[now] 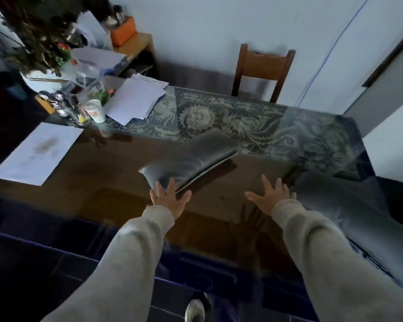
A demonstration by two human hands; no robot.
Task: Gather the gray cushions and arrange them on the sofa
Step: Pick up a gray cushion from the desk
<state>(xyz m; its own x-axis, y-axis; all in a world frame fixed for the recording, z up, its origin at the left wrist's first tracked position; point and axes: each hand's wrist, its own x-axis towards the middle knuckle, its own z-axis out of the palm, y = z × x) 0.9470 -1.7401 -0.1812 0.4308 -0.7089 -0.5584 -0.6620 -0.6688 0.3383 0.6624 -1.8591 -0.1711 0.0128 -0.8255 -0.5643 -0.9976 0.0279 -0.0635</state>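
— Where are my hands right now?

— I see both stretched out over the glass table (116, 182), in pale sleeves. My left hand (169, 198) is spread wide, fingers (158, 185) splayed, its fingertips at the near edge of a gray cushion (191, 156). Whether they touch it or only hover, I cannot tell; the picture is blurred there.

— And the right?

— My right hand (269, 194) is also wide open and holds nothing. Its fingertips reach the edge of a second gray cushion (349, 205), which lies just right of that hand, at the table's right end.

— How does the first cushion sit?

— Tilted, its far corner raised off the glass, just ahead of my left hand. A light seam runs along its near side.

— Anything else around?

— Beyond the hands, a patterned runner (242, 117) crosses the table, and a wooden chair (263, 70) stands at the far side. Far left of my left hand I see loose papers (135, 101), a cup (94, 111) and a plant (37, 38).
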